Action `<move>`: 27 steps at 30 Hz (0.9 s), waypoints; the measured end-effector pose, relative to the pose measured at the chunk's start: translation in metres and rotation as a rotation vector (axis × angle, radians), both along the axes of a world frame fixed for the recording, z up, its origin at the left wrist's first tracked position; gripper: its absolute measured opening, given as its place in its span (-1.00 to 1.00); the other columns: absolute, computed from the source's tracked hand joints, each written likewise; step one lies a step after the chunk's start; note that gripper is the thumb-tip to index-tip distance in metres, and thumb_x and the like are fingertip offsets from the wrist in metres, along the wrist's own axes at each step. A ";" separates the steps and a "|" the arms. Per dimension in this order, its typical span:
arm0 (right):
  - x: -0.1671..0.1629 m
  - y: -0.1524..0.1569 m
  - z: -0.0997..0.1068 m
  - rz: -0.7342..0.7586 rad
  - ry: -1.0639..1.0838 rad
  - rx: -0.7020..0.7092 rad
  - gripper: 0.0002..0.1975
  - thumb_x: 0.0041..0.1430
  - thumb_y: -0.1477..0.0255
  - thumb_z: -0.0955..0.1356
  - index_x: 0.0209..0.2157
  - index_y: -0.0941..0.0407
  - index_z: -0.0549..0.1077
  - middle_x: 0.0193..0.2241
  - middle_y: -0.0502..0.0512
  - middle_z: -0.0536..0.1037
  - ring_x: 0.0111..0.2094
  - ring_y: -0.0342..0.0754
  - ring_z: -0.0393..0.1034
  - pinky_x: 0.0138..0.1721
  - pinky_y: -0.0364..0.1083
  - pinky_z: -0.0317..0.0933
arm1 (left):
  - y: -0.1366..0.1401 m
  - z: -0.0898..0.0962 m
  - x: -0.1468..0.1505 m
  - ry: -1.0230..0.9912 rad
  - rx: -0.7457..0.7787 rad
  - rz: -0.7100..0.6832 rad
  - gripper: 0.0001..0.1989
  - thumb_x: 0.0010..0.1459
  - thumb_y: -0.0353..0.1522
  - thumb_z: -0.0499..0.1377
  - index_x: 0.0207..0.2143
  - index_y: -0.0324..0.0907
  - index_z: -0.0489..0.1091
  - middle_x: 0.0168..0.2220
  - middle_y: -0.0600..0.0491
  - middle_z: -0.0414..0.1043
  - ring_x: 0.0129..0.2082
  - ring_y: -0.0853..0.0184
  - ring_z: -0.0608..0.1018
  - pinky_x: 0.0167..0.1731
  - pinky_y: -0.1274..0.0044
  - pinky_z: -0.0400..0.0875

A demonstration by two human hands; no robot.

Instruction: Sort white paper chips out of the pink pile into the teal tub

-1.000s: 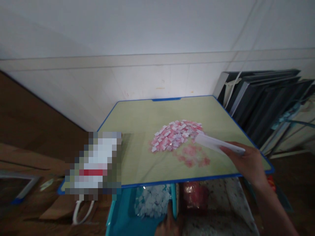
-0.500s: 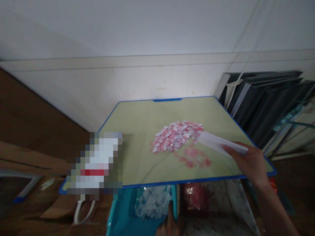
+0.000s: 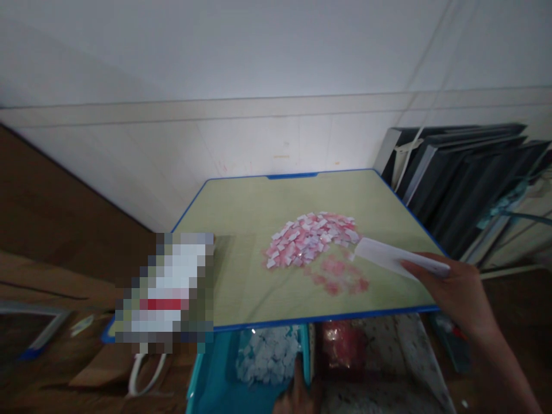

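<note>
My right hand (image 3: 459, 293) grips a long, flat white scraper (image 3: 397, 256) with a small hole at its near end. The scraper's far end lies beside a patch of overlapping pink-and-white square pieces (image 3: 313, 238) on a pale yellow board (image 3: 241, 230) with a blue rim. Pink smears (image 3: 338, 276) mark the board in front of the patch. My left hand (image 3: 295, 399) is low in the picture, index finger stretched out at the right wall of a teal tray (image 3: 254, 402). White square pieces (image 3: 269, 353) lie in the tray; the hand's other fingers are partly hidden.
Right of the tray is a shiny red bundle (image 3: 342, 348) on a stained surface. Dark panels (image 3: 466, 178) lean at the right, and a white wall (image 3: 276, 138) stands behind the board. A pixelated object (image 3: 172, 282) covers the board's left part.
My right hand has moved to the right with the scraper, whose far end has drawn back from the patch of pieces. My left hand stays in almost the same place.
</note>
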State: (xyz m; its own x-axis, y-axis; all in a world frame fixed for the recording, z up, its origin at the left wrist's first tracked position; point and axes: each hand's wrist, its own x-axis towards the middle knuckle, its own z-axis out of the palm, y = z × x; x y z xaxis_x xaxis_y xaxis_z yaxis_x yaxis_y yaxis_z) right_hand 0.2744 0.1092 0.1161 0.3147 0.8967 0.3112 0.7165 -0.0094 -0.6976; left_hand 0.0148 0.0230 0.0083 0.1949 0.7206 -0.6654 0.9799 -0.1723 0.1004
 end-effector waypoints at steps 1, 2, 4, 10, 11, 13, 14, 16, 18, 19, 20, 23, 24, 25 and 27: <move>0.001 -0.002 0.001 -0.028 -0.018 0.009 -0.76 -0.08 0.24 0.36 -0.44 0.11 0.53 -0.51 0.02 0.58 -0.52 -0.03 0.45 -0.56 -0.16 0.30 | 0.000 0.000 0.000 0.006 0.001 -0.004 -0.45 -0.02 -0.57 -0.01 -0.02 0.12 0.21 0.18 -0.12 0.01 -0.21 0.17 0.49 -0.31 0.34 0.43; 0.002 -0.004 0.002 -0.053 -0.033 0.018 -0.77 -0.08 0.25 0.36 -0.44 0.11 0.53 -0.50 0.02 0.58 -0.51 -0.02 0.45 -0.54 -0.16 0.30 | 0.000 0.000 0.001 0.013 0.003 -0.007 -0.47 -0.02 -0.57 -0.02 -0.03 0.10 0.23 0.18 -0.13 0.00 -0.22 0.18 0.49 -0.32 0.34 0.43; 0.003 -0.006 0.002 -0.085 -0.046 0.037 -0.78 -0.06 0.26 0.35 -0.44 0.11 0.53 -0.50 0.03 0.58 -0.50 -0.01 0.46 -0.51 -0.15 0.31 | 0.000 0.000 0.001 0.024 0.009 -0.014 -0.47 -0.03 -0.58 -0.03 -0.04 0.09 0.24 0.18 -0.14 0.00 -0.24 0.18 0.50 -0.33 0.33 0.43; -0.010 -0.003 -0.001 -0.001 -0.032 0.094 -0.79 -0.03 0.26 0.33 -0.43 0.08 0.53 -0.46 0.01 0.58 -0.46 -0.02 0.45 -0.45 -0.13 0.31 | -0.001 -0.004 0.001 0.015 0.005 0.015 -0.42 -0.02 -0.60 -0.04 -0.01 0.14 0.20 0.21 -0.12 -0.11 -0.23 0.15 0.49 -0.32 0.31 0.44; -0.013 -0.001 -0.001 0.028 -0.025 0.079 -0.79 -0.04 0.26 0.34 -0.44 0.09 0.53 -0.47 0.01 0.58 -0.47 -0.02 0.45 -0.45 -0.13 0.31 | -0.001 -0.004 0.000 0.009 0.010 0.016 -0.41 -0.02 -0.60 -0.04 0.00 0.15 0.19 0.21 -0.12 -0.10 -0.22 0.15 0.49 -0.32 0.31 0.43; -0.018 0.002 -0.001 0.060 0.008 0.052 -0.78 -0.06 0.25 0.34 -0.46 0.10 0.53 -0.51 0.03 0.58 -0.52 -0.03 0.44 -0.51 -0.14 0.30 | -0.001 -0.004 0.000 0.007 0.016 0.012 -0.41 -0.02 -0.61 -0.05 -0.01 0.16 0.19 0.20 -0.10 -0.06 -0.21 0.16 0.49 -0.31 0.31 0.43; -0.018 0.003 -0.001 0.061 0.031 0.040 -0.77 -0.08 0.24 0.35 -0.47 0.11 0.53 -0.52 0.04 0.58 -0.54 -0.04 0.43 -0.54 -0.14 0.29 | -0.001 -0.003 -0.001 0.007 0.014 0.011 -0.41 -0.02 -0.61 -0.06 -0.01 0.16 0.20 0.20 -0.09 -0.05 -0.21 0.17 0.49 -0.31 0.31 0.43; -0.018 0.004 -0.002 0.034 0.072 0.023 -0.75 -0.11 0.22 0.36 -0.48 0.12 0.53 -0.54 0.05 0.57 -0.58 -0.04 0.42 -0.59 -0.14 0.28 | 0.000 -0.002 -0.001 -0.001 0.004 0.013 -0.42 0.00 -0.60 -0.06 -0.01 0.17 0.20 0.20 -0.10 -0.05 -0.21 0.16 0.49 -0.31 0.30 0.43; -0.015 0.003 -0.005 -0.010 0.097 0.020 -0.74 -0.11 0.22 0.37 -0.47 0.13 0.53 -0.56 0.05 0.57 -0.60 -0.04 0.41 -0.61 -0.14 0.27 | 0.000 -0.003 -0.001 -0.012 -0.007 0.018 -0.43 0.01 -0.59 -0.06 -0.01 0.16 0.19 0.21 -0.11 -0.09 -0.23 0.16 0.49 -0.32 0.30 0.43; -0.013 0.001 -0.007 -0.033 0.106 0.029 -0.74 -0.11 0.23 0.36 -0.46 0.13 0.53 -0.56 0.04 0.57 -0.60 -0.04 0.41 -0.62 -0.14 0.27 | 0.001 -0.003 -0.001 -0.012 -0.010 0.019 -0.44 0.01 -0.58 -0.07 -0.01 0.16 0.19 0.21 -0.11 -0.11 -0.23 0.15 0.50 -0.33 0.30 0.44; -0.010 -0.001 -0.009 -0.058 0.116 0.042 -0.76 -0.10 0.24 0.36 -0.45 0.12 0.52 -0.56 0.03 0.56 -0.59 -0.04 0.41 -0.62 -0.15 0.27 | 0.000 -0.003 -0.001 -0.009 -0.012 0.020 -0.45 0.01 -0.57 -0.06 -0.01 0.16 0.20 0.22 -0.11 -0.12 -0.24 0.15 0.50 -0.34 0.31 0.44; -0.004 -0.010 -0.012 -0.127 0.133 0.075 -0.80 -0.12 0.27 0.38 -0.44 0.09 0.52 -0.56 -0.01 0.56 -0.56 -0.03 0.44 -0.62 -0.16 0.29 | 0.000 -0.005 -0.002 0.005 -0.013 0.003 -0.46 0.02 -0.55 -0.05 -0.01 0.17 0.19 0.21 -0.11 -0.08 -0.23 0.15 0.49 -0.35 0.32 0.44; -0.002 -0.014 -0.012 -0.144 0.129 0.083 -0.81 -0.13 0.28 0.39 -0.44 0.08 0.52 -0.55 -0.02 0.57 -0.54 -0.01 0.45 -0.61 -0.16 0.30 | -0.001 -0.005 -0.002 0.004 -0.012 -0.005 -0.48 0.02 -0.54 -0.05 -0.01 0.16 0.19 0.20 -0.12 -0.06 -0.22 0.14 0.49 -0.35 0.32 0.44; -0.001 -0.018 -0.012 -0.155 0.124 0.083 -0.82 -0.14 0.29 0.39 -0.45 0.08 0.52 -0.54 -0.01 0.57 -0.52 0.01 0.45 -0.61 -0.16 0.31 | -0.001 -0.005 -0.002 0.000 -0.011 -0.007 -0.49 0.03 -0.52 -0.04 0.00 0.14 0.19 0.20 -0.13 -0.05 -0.23 0.14 0.49 -0.35 0.32 0.43; 0.001 -0.027 -0.012 -0.175 0.127 0.081 -0.83 -0.15 0.30 0.39 -0.46 0.07 0.53 -0.53 0.00 0.57 -0.49 0.04 0.47 -0.60 -0.16 0.33 | -0.001 -0.006 -0.001 -0.014 -0.008 -0.006 -0.50 0.02 -0.48 -0.01 0.01 0.13 0.18 0.20 -0.16 -0.06 -0.24 0.12 0.50 -0.34 0.31 0.43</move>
State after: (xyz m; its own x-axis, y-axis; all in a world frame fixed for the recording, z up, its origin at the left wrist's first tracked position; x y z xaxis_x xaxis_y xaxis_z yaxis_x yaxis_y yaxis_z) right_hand 0.2750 0.0825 0.1039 0.5048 0.7987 0.3275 0.6150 -0.0665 -0.7857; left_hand 0.0133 0.0216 0.0025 0.2088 0.7143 -0.6680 0.9773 -0.1779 0.1153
